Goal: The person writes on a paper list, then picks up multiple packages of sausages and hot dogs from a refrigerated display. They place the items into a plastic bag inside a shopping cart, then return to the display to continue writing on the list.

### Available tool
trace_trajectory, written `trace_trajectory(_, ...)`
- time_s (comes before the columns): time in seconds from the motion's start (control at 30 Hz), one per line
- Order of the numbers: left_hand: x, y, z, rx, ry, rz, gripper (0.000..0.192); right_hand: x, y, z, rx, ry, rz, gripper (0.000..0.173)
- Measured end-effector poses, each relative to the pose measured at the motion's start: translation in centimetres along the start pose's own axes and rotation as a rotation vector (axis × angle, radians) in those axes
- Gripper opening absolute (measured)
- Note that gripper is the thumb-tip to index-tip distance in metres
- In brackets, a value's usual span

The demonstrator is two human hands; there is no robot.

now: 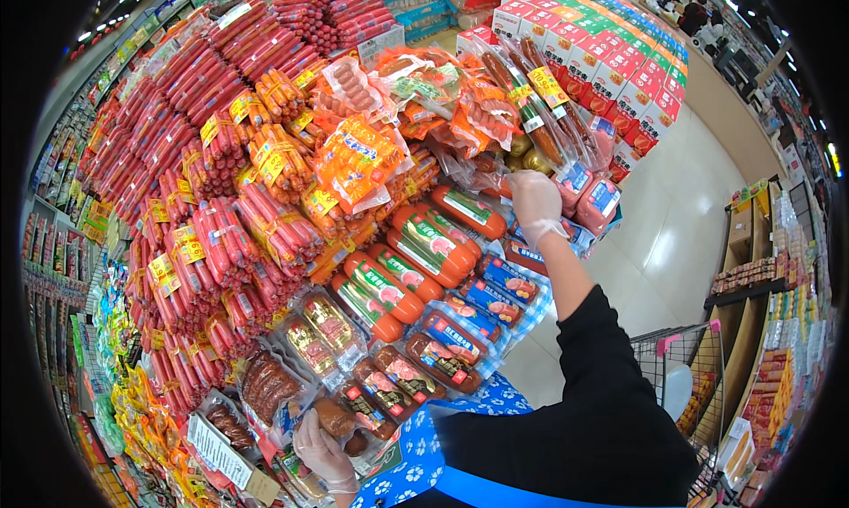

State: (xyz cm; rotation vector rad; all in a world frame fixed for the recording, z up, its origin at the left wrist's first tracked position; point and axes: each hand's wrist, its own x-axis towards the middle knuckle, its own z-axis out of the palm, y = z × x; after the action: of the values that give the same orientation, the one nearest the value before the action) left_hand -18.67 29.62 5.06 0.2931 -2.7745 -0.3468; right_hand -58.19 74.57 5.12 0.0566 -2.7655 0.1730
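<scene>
My left hand (324, 451), in a clear plastic glove, rests at the near edge of the display against a brown packed sausage (335, 416); whether it grips the sausage is hard to see. Farther off to the right, my gloved right hand (536, 201) reaches down among the packs, its fingertips hidden. Close to it lie a thick orange ham sausage (467, 211) and pink packed meat with blue labels (598, 203). Between my hands are rows of green-labelled orange sausages (383, 288), blue-labelled sausages (507, 277) and dark sausages with black labels (406, 374).
Bundles of red sausages (225, 236) are piled high on the left. Orange snack packs (361, 156) lie in the middle, beyond them stacked cartons (610, 63). A wire shopping cart (690, 375) stands on the right, near shelves (743, 309). A printed card (222, 448) lies near my left hand.
</scene>
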Motion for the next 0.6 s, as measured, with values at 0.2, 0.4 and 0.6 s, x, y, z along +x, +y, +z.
trace_trajectory(0.2, 0.0, 0.2, -0.1, -0.025, 0.026, 0.018, 0.037, 2.4, 0.0, 2.5, -0.041, -0.244, 0.23, 0.026)
trace_trajectory(0.4, 0.1, 0.7, -0.2, 0.009, 0.033, -0.006, 0.036, 2.8, -0.5, 2.0, -0.247, -0.387, 0.193, 0.043)
trace_trajectory(0.6, 0.0, 0.5, -0.2, 0.016, 0.021, -0.024, 0.037, 3.1, -0.8, 1.5, -0.184, -0.496, 0.232, 0.051)
